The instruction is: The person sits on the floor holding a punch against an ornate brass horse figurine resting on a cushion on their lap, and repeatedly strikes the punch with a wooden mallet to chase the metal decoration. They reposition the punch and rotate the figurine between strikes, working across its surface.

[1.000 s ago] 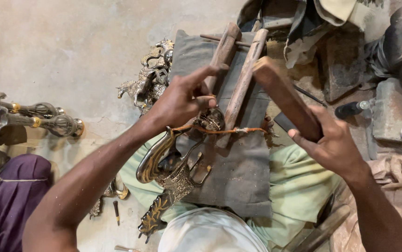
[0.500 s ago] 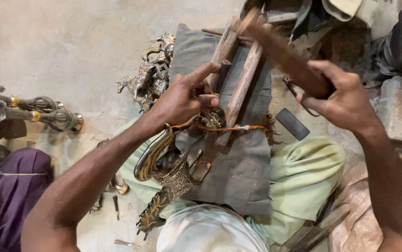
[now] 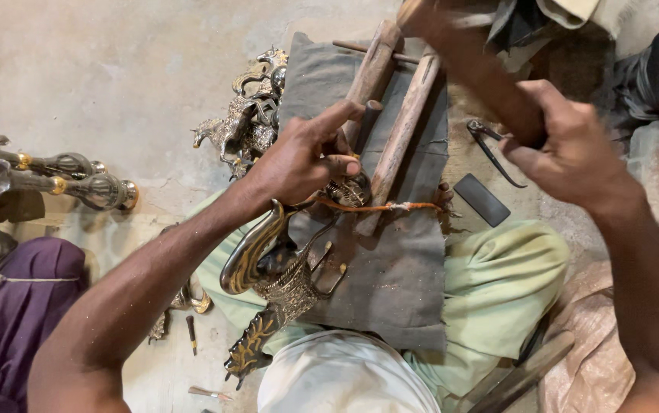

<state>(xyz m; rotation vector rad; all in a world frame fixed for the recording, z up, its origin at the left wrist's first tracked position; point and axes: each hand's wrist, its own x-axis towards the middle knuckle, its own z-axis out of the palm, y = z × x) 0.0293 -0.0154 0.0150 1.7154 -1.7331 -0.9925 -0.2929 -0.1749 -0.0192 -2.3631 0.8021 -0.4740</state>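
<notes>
My left hand (image 3: 303, 157) grips a short dark punch (image 3: 367, 119), held upright against an ornate brass animal figure (image 3: 276, 271) that lies across a grey cloth (image 3: 391, 268) on my lap. Two wooden sticks (image 3: 391, 122), bound with an orange cord (image 3: 379, 206), lie on the cloth beside the figure. My right hand (image 3: 570, 149) is closed around a wooden mallet-like bar (image 3: 467, 53), raised and blurred above the sticks.
More brass animal figures (image 3: 241, 115) are piled at the cloth's far left edge. Metal dividers (image 3: 490, 149) and a flat dark stone (image 3: 481, 199) lie on the floor to the right. Ornate rods with a glass knob (image 3: 54, 180) rest at the left. Small tools (image 3: 192, 333) lie by my knee.
My right hand has swung the wooden bar up and away from the sticks, rising from low right to the upper part of the view. My left hand stays put on the punch.
</notes>
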